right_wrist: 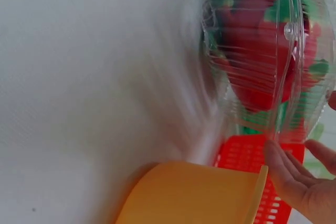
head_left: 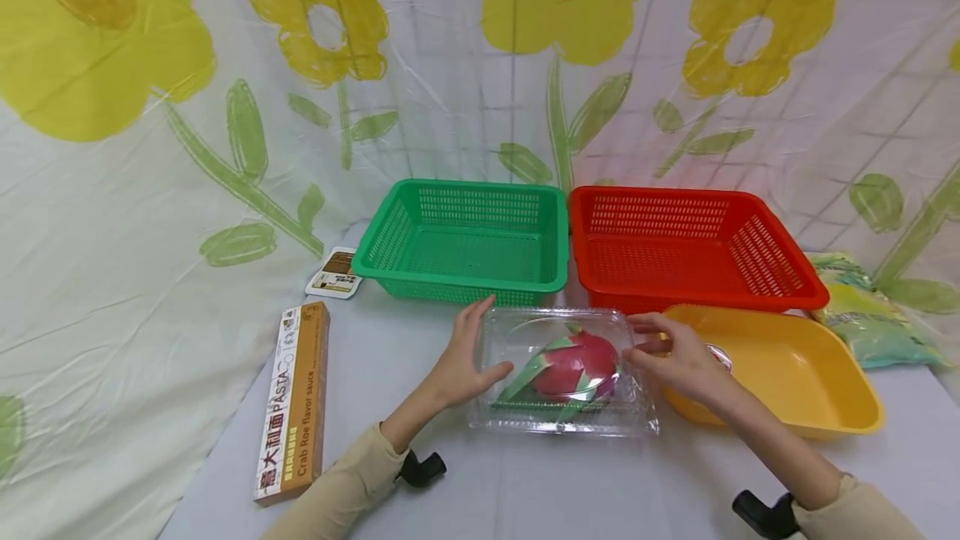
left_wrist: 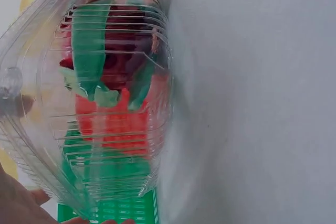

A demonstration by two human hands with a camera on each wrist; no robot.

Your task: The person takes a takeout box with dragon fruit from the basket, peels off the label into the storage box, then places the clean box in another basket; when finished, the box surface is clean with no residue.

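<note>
A clear plastic clamshell box [head_left: 517, 415] sits on the table with a red and green dragon fruit [head_left: 573, 365] inside. Its lid is down over the fruit. At the box's left side is my left hand [head_left: 457, 361], fingers stretched along the edge and thumb spread toward the lid. My right hand [head_left: 678, 357] is at the opposite side, fingertips at the rim. In the right wrist view, those fingers [right_wrist: 281, 169] reach the end of the box with little bend. The left wrist view shows the ribbed side of the box [left_wrist: 115, 129] close up.
Behind the box stand a green basket [head_left: 465, 286] and a red basket [head_left: 697, 298]. A yellow tub [head_left: 795, 382] is beside my right hand. To the left lie a pasta box [head_left: 292, 402] and a small packet [head_left: 335, 275]; a green-yellow bag [head_left: 873, 323] lies far right.
</note>
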